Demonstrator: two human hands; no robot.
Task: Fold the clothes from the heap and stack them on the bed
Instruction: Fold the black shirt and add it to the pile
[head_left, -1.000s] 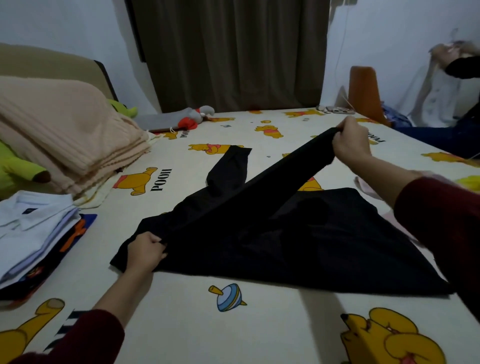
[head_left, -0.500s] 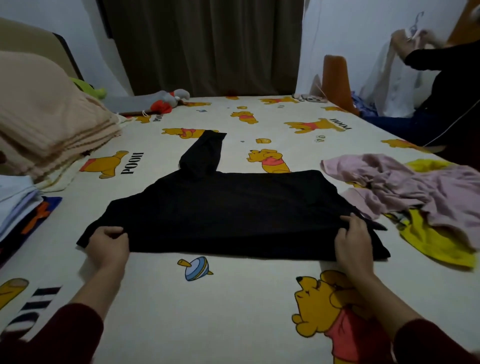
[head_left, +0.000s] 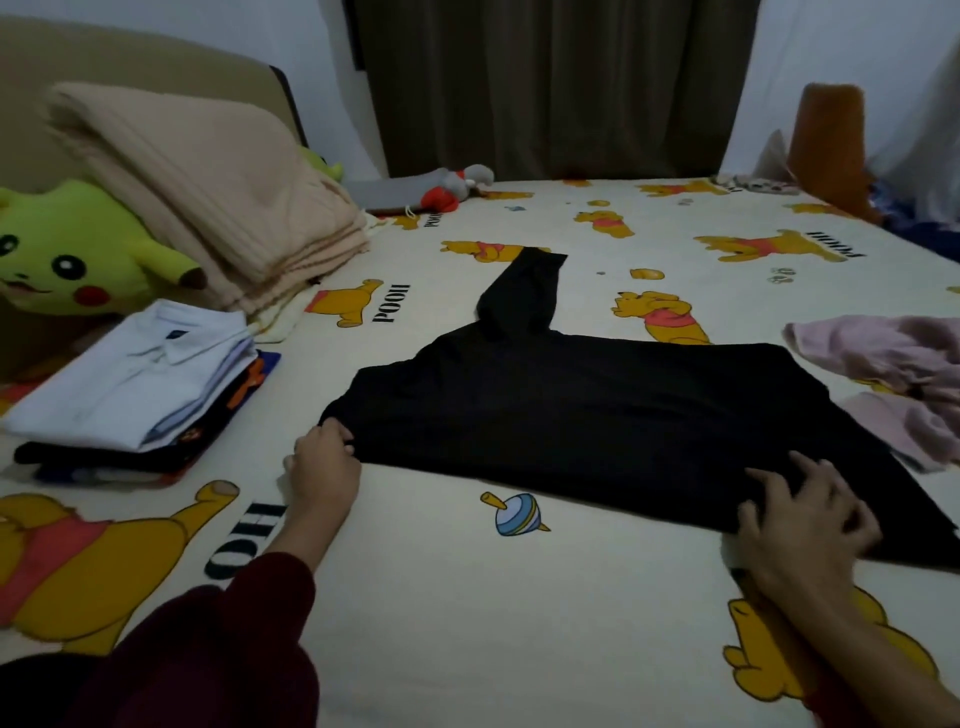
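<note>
A black long-sleeved garment (head_left: 597, 421) lies spread flat on the cartoon-print bed sheet (head_left: 467, 623), one sleeve pointing away toward the curtain. My left hand (head_left: 323, 465) pinches its near left corner. My right hand (head_left: 802, 512) rests on its near right edge with fingers spread over the cloth. A stack of folded clothes (head_left: 140, 384), white shirt on top, sits at the left. A heap of pink clothes (head_left: 893, 374) lies at the right edge.
A folded beige blanket (head_left: 208, 192) and a yellow-green plush toy (head_left: 67, 249) lie at the back left. A grey and red toy (head_left: 447, 189) lies near the dark curtain (head_left: 550, 83). An orange object (head_left: 826, 140) stands at the far right.
The right sleeve was folded across and laid down. My right hand now lies spread on the near right edge. The view has turned left, showing the stack and plush toy.
</note>
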